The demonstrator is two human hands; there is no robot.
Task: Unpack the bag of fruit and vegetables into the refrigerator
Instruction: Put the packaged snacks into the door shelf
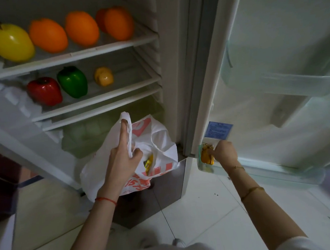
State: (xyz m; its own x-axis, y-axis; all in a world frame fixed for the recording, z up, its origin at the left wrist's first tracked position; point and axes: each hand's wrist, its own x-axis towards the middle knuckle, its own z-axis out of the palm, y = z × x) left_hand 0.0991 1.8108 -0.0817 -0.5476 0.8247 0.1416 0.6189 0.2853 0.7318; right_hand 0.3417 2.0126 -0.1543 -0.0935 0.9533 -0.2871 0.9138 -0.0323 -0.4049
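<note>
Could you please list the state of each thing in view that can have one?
Refrigerator door: open.
Plastic bag: open, held up by one handle.
Left hand: grips the bag handle.
Right hand: holds a yellow-orange item at the lowest door bin.
Upper shelf: holds fruit.
Middle shelf: holds three peppers.

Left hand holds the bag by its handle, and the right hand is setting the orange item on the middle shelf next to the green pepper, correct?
Not quite. The head view shows the right hand setting the orange item in the lowest door bin, not on the middle shelf. The left hand does hold the bag by its handle.
</note>
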